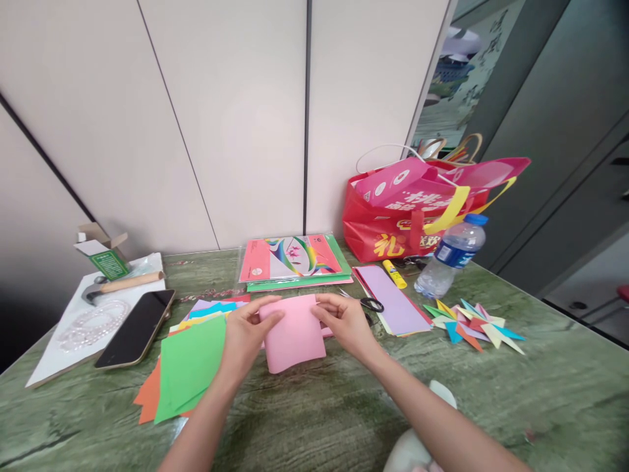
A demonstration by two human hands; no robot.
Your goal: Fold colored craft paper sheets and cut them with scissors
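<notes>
Tabletop [314,426]: scissors [372,299] partly behind right hand [346,322]

Ok so, table [314,432] layout: back-left corner's got a board [46,364] with a hammer [132,282] and bead strings [93,326] on it, plus a box [109,263] by its far end. Phone [135,328] lies along the board's right side, then a paper pile [191,367]. Paper packs [295,257] sit mid back edge, with the held sheet [296,344] in front. Bag's [381,219] at the back-right corner, bottle [449,259] before it. Glue stick [394,274] and paper strips [398,301] lie left of the bottle, folded pieces [479,324] in front.
</notes>
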